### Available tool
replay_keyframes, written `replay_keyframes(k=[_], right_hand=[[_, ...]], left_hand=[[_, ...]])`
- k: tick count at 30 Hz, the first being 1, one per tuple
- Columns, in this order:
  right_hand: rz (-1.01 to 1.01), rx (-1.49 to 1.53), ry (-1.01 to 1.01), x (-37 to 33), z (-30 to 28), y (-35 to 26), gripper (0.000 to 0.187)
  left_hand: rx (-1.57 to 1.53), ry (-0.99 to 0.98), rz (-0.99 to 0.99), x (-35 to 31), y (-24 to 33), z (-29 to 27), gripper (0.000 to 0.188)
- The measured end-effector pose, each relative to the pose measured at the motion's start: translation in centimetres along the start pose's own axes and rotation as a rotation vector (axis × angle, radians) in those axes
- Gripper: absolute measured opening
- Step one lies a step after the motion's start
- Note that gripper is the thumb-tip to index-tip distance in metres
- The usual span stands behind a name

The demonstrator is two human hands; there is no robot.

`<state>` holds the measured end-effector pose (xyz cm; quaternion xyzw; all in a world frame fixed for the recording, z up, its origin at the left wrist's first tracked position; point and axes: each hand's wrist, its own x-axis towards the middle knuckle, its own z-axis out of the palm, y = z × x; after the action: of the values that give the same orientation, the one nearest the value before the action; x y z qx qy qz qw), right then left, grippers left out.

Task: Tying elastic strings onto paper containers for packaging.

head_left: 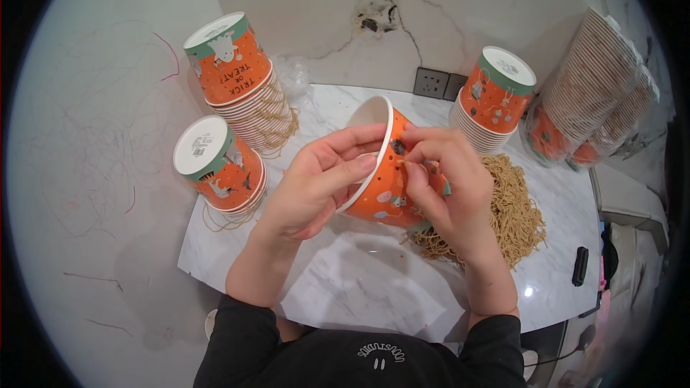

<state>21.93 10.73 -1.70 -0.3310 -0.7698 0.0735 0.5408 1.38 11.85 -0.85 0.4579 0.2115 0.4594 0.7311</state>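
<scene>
An orange paper bucket [377, 190] with a white rim and printed Halloween pictures is tilted over the middle of the table, its mouth toward the left. My left hand [323, 179] grips it by the rim, with some fingers reaching inside and the thumb near the edge. Against the outer wall, just below the rim, my right hand [449, 179] is closed in a pinch; whatever sits between thumb and forefinger is too small to make out. A heap of tan cords [514, 208] lies beside and partly behind my right hand.
Two stacks of upturned buckets with cords stand at the left, a tall one [233, 65] and a shorter one [223, 165]. Another stack [497, 97] stands at back right, near plastic-wrapped buckets [586, 86]. A small black object [580, 266] lies near the table's right edge.
</scene>
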Motion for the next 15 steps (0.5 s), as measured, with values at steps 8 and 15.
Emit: replay_keyframes(k=[8, 15], right_hand=[[-0.1, -0.17, -0.03, -0.23, 0.17, 0.03, 0.02], [-0.114, -0.221, -0.045, -0.33, 0.04, -0.06, 0.021]], left_hand=[[0.066, -0.003, 0.001, -0.02, -0.47, 0.01, 0.046], [0.071, -0.009, -0.012, 0.04, -0.46, 0.13, 0.046]])
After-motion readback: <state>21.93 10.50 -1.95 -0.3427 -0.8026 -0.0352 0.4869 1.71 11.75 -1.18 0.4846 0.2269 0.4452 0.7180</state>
